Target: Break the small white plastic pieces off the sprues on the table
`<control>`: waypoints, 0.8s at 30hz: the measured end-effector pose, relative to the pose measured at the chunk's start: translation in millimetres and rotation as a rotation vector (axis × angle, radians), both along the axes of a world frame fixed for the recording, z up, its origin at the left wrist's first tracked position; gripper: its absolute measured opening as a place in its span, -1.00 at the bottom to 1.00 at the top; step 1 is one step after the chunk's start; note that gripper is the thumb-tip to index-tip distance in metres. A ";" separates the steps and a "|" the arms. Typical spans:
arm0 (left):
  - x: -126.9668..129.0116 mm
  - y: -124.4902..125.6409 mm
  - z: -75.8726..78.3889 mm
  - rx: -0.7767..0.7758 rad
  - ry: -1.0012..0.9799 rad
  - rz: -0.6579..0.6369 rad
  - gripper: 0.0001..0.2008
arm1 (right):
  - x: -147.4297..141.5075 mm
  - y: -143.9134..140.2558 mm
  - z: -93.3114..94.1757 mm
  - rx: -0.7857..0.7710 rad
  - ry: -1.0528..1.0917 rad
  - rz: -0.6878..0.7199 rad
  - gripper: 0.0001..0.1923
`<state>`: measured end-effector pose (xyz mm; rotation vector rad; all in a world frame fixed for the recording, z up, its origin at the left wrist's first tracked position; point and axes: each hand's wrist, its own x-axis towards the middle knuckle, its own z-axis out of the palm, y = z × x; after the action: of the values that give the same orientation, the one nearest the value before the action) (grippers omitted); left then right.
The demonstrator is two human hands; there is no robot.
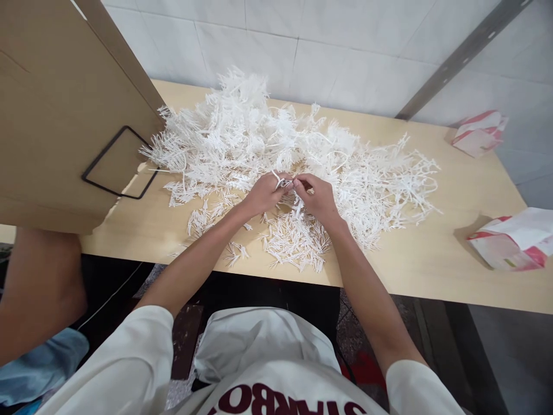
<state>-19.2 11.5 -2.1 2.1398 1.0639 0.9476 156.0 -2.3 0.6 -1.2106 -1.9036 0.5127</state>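
Left grip (268,191) is pinched on a thin white sprig (280,182), and the right grip (317,196) looks clamped on its right end, fingertips super close together. They're right over the near edge of a big messy white pile (259,132). Little heap of short white bits (296,242) just nearer, all on the counter (415,259). Cardboard (64,115) on the left, two red-and-white packets (514,239) off right.

- Cardboard (82,104) towers over the worktop's (432,259) left end!
- Black frame (104,151), left end too.
- Red-and-white packet (479,135) here, far right corner.
- Second packet (514,239), by the right edge.
- Tiled wall (337,63) behind the far edge.
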 end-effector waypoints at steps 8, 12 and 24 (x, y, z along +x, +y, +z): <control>0.4 -3.8 2.9 0.055 0.072 0.012 -0.80 | -5.1 -5.6 -0.9 0.094 -0.247 -0.149 -0.91; 1.7 -5.2 2.2 0.094 0.077 0.135 -0.86 | -3.9 -5.6 -0.3 0.164 -0.218 -0.213 -0.90; 1.2 -0.5 2.8 -0.002 -0.108 0.170 -0.82 | 0.6 -2.9 0.8 0.235 -0.039 -0.082 -0.73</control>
<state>-18.0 10.9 0.7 1.9955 1.2061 1.1266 156.6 -5.2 1.3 -1.1447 -1.8787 0.2153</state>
